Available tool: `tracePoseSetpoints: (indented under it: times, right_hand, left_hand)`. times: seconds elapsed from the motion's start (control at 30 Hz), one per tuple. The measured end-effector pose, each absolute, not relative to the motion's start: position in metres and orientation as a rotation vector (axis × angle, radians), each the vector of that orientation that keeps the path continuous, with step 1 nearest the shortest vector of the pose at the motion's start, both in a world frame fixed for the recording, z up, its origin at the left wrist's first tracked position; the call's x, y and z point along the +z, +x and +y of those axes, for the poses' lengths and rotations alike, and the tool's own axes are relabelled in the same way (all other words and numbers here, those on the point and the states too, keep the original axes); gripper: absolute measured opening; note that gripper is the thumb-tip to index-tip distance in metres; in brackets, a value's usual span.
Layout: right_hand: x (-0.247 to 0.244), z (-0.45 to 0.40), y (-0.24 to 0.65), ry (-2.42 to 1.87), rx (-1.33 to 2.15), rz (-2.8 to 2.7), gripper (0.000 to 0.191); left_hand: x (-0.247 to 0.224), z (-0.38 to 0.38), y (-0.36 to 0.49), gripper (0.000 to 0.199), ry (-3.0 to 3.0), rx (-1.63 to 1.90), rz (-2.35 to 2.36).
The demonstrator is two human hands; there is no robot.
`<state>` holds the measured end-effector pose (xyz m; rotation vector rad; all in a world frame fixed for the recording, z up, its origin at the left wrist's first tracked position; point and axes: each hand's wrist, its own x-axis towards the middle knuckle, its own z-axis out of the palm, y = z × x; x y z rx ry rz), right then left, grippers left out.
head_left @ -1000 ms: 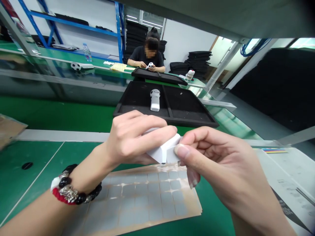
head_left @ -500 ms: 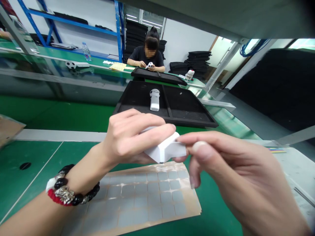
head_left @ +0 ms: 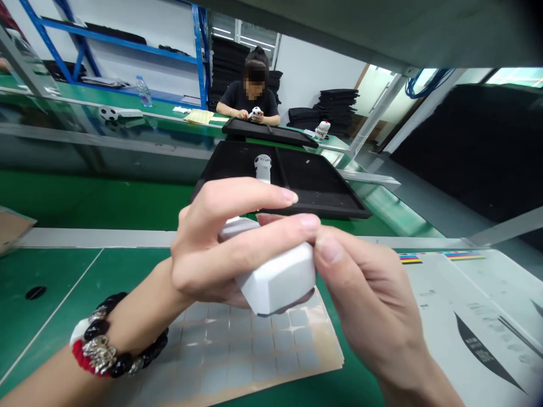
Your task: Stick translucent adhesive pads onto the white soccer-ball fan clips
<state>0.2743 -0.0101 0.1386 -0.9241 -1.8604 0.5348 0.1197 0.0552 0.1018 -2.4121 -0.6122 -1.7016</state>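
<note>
My left hand point(head_left: 229, 243), with a beaded bracelet point(head_left: 99, 345) at its wrist, is wrapped round a white plastic object point(head_left: 280, 280). The object's blunt, angular end faces me. My right hand point(head_left: 360, 282) pinches at the object's right upper edge, thumb and forefinger pressed together beside my left fingertip. Whether anything small is between those fingertips is hidden. Below the hands lies a sheet of grey square stickers point(head_left: 263, 342) on brown backing. A similar white piece with a football-patterned head point(head_left: 263, 164) rests in the black tray beyond, partly covered by my left hand.
The black divided tray point(head_left: 326, 181) lies ahead. Across the bench a person point(head_left: 250, 99) holds another football-patterned piece point(head_left: 256, 112). A printed white sheet point(head_left: 449, 305) is at right, a cardboard piece point(head_left: 14, 226) at far left. A grey metal beam point(head_left: 373, 113) slants at upper right.
The white object has turned and come nearer, showing more of its end. My left forefinger has lifted off it. My right hand has moved left and its fingers have closed at the object's edge.
</note>
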Motion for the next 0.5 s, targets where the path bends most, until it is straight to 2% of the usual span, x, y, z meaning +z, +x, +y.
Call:
tracePoseSetpoints:
  times: [0.07,0.1,0.13,0.2,0.3,0.4,0.5]
  right_hand:
    - [0.138,-0.009,0.277,-0.922,0.51,-1.913,0.018]
    - [0.138,-0.008,0.277,-0.933,0.473,-1.944,0.018]
    - [0.138,-0.007,0.279,-0.946,0.427,-1.98,0.027]
    - [0.139,-0.004,0.283,-0.995,0.331,-2.021,0.033]
    - [0.139,0.004,0.297,-1.257,0.343,-1.982,0.011]
    - [0.134,0.019,0.32,-1.531,0.323,-1.858,0.018]
    - [0.119,0.035,0.34,-1.522,0.137,-1.527,0.026]
  left_hand:
    - [0.105,0.058,0.12,0.03,-2.265,-1.841,-0.445]
    - [0.106,0.061,0.12,0.033,-2.283,-1.834,-0.347]
    - [0.108,0.064,0.119,0.037,-2.373,-1.762,-0.268]
    - [0.112,0.07,0.117,0.044,-2.603,-1.497,-0.214]
    - [0.116,0.076,0.11,0.051,-2.814,-1.008,-0.403]
    - [0.117,0.078,0.105,0.042,-2.819,-0.818,-0.49]
    - [0.115,0.078,0.105,0.03,-2.812,-0.835,-0.471]
